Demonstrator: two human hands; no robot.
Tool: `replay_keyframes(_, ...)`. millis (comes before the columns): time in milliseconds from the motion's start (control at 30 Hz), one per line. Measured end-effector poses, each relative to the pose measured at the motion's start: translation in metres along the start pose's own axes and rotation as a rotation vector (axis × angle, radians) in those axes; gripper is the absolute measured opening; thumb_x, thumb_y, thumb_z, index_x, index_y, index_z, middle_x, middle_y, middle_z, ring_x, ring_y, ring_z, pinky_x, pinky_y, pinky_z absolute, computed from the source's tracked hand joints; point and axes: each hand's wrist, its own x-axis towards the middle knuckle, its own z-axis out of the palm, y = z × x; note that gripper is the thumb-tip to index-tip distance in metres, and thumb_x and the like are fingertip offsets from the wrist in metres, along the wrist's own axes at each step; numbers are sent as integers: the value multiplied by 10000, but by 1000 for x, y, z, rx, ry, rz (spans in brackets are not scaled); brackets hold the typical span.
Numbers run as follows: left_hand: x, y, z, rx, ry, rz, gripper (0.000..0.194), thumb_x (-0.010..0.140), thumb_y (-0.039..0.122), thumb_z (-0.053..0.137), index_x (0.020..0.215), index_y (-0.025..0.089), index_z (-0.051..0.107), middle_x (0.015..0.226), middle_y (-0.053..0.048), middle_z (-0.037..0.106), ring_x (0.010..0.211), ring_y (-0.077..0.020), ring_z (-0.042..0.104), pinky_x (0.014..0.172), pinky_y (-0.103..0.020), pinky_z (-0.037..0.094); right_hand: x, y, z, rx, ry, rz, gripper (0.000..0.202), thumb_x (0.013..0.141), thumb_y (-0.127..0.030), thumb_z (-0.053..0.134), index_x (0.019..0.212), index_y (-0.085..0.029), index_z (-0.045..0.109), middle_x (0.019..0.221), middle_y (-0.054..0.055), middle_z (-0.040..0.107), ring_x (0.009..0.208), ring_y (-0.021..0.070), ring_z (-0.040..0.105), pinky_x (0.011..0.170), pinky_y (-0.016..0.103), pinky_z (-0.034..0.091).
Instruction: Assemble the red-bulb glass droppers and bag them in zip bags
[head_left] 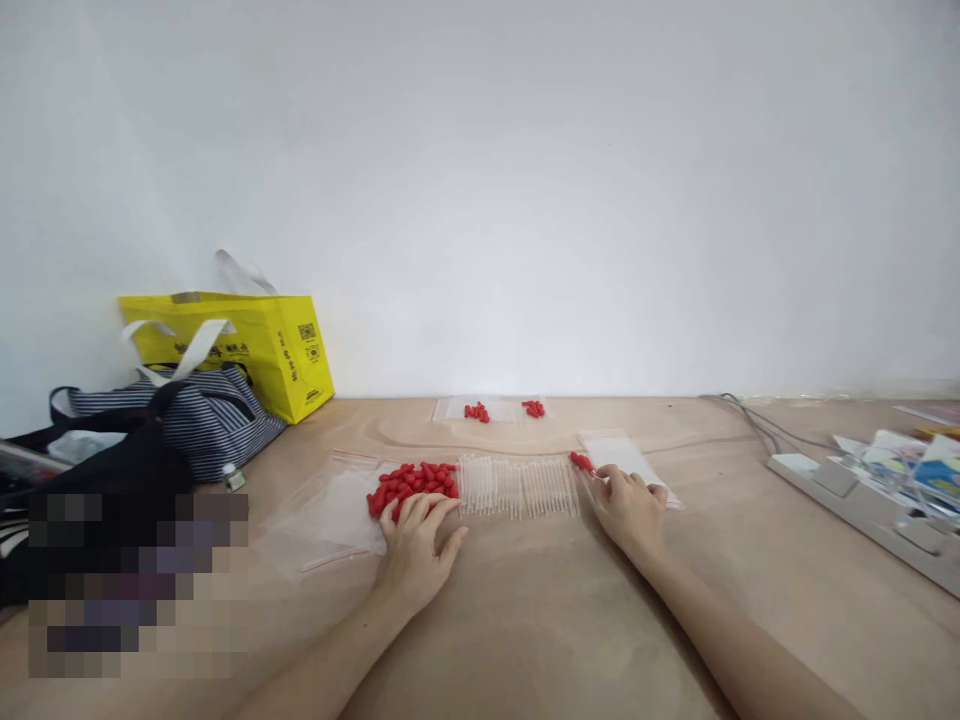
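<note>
A pile of small red pieces (411, 485) lies left of centre on the wooden table (517, 620). My left hand (420, 545) rests at the pile's near edge, fingers apart; whether a piece is under its fingertips is hidden. Right of the pile, thin clear sticks (517, 487) lie side by side in a row. At the row's right end my right hand (626, 505) is closed in a pinch, its fingertips beside a few red pieces (581, 462); what it holds is too small to name. A clear plastic bag (626, 460) lies just behind that hand.
Clear zip bags (337, 505) spread left of the pile. Near the wall lies another bag (499, 408) with red pieces. A yellow bag (292, 360) and a striped bag (217, 420) stand at left. At right are a white power strip (862, 510) and grey cables (757, 420).
</note>
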Motion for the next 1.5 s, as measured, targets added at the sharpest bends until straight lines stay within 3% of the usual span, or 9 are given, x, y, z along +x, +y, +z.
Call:
replay_keyframes(333,-2,-3,2,13,-52,22,114,719,254,554,820,261,606,911,-32,602,906,-235,501,861,-510,224,-2,-5,8,-82,-63,-70,184,788,-202,418,822,-201,598,779,55,638,791,204,513,689,342,202)
replay_keyframes(633,2,-2,-2,82,9,-74,106,693,239,558,792,243,594,912,-48,602,896,-249,504,820,-496,258,-4,-9,3,-106,-112,-44,285,796,-372,426,740,-181,631,826,104,592,847,250,491,698,373,257)
replay_keyframes(733,12,-9,-7,142,19,-159,130,693,246,552,817,232,588,948,-65,592,916,-261,491,796,-477,280,-2,-13,5,-172,-137,-33,307,801,-343,407,766,-137,632,833,141,584,850,272,493,683,383,270)
replay_keyframes(867,32,-17,-11,189,-70,-196,151,721,268,522,839,234,609,968,-65,582,943,-261,475,828,-484,253,0,-20,7,-223,-146,-30,298,798,-280,399,788,-91,629,835,173,580,840,286,497,674,387,270)
replay_keyframes(1067,59,-20,-1,222,-188,-249,166,735,303,506,788,259,657,868,-52,614,915,-255,485,848,-493,213,-3,-22,7,-192,-79,14,259,784,-279,416,758,-120,618,834,142,583,839,270,487,688,375,256)
replay_keyframes(1300,65,-21,4,231,-193,-256,254,766,278,469,603,223,656,782,-53,632,873,-243,501,844,-465,226,-15,-23,1,-44,82,-111,214,784,-294,431,701,-171,585,774,90,581,788,240,475,674,358,250)
replay_keyframes(1500,55,-11,-9,190,-91,-256,202,797,260,452,741,203,637,882,-54,629,915,-236,500,850,-450,240,-25,-31,-1,217,80,-308,187,795,-284,438,673,-188,540,790,65,554,819,219,466,693,335,298)
